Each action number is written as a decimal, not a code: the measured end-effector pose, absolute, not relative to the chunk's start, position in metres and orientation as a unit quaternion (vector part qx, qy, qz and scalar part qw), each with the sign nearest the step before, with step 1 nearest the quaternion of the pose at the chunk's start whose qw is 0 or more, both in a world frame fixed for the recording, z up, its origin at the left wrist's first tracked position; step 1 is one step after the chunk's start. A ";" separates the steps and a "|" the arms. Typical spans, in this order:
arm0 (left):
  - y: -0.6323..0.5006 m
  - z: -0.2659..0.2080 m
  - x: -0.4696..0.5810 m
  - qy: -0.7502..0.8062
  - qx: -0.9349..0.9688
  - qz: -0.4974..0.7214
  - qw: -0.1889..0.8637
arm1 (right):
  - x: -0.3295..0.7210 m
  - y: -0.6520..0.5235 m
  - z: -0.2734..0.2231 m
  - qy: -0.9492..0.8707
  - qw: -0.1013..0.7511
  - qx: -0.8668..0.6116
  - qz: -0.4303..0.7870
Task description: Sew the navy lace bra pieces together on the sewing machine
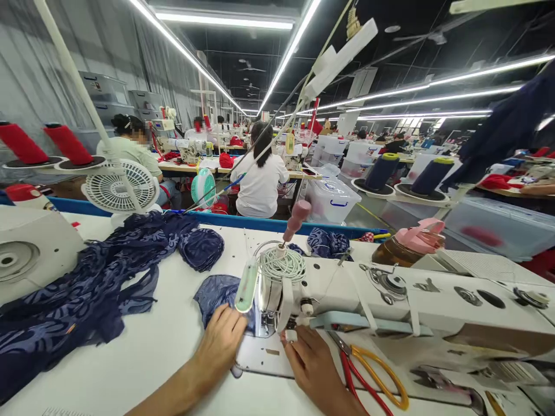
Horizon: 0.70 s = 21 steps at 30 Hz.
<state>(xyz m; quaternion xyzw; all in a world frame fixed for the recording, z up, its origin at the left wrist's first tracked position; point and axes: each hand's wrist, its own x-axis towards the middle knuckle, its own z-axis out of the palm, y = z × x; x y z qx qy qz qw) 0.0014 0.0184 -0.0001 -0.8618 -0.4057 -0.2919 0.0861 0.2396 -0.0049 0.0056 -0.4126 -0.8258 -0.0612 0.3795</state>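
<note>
My left hand [224, 336] is closed at the edge of a sheer navy fabric piece [215, 293], fingers bent and close together beside the sewing machine [342, 289]. The fabric runs under a lit green lamp [246, 286] to the needle area, where the presser foot [269, 322] partly hides it. Just right of the foot, my right hand [310, 358] has curled fingers, one with a white wrap; whatever they pinch is hidden. Scissors [368, 370] with red and yellow handles lie against that hand's right side.
A long heap of patterned navy fabric [99, 271] covers the table's left side, with a stack of navy cut pieces [200, 248] alongside. A pink-lidded bottle [407, 245] stands behind the machine. A white fan [121, 186] is at the back left. Co-workers sit beyond the blue table edge [260, 221].
</note>
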 end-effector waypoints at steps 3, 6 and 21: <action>-0.010 0.003 -0.014 -0.408 -0.854 -0.314 0.071 | 0.236 -0.009 0.010 -0.836 0.382 -0.387 -0.067; -0.031 0.007 -0.024 -0.405 -0.841 -0.357 0.036 | 0.224 -0.016 0.018 -0.854 0.391 -0.341 -0.035; -0.046 0.011 -0.026 -0.397 -0.811 -0.426 0.067 | 0.309 -0.050 -0.001 -0.797 0.248 -0.478 -0.274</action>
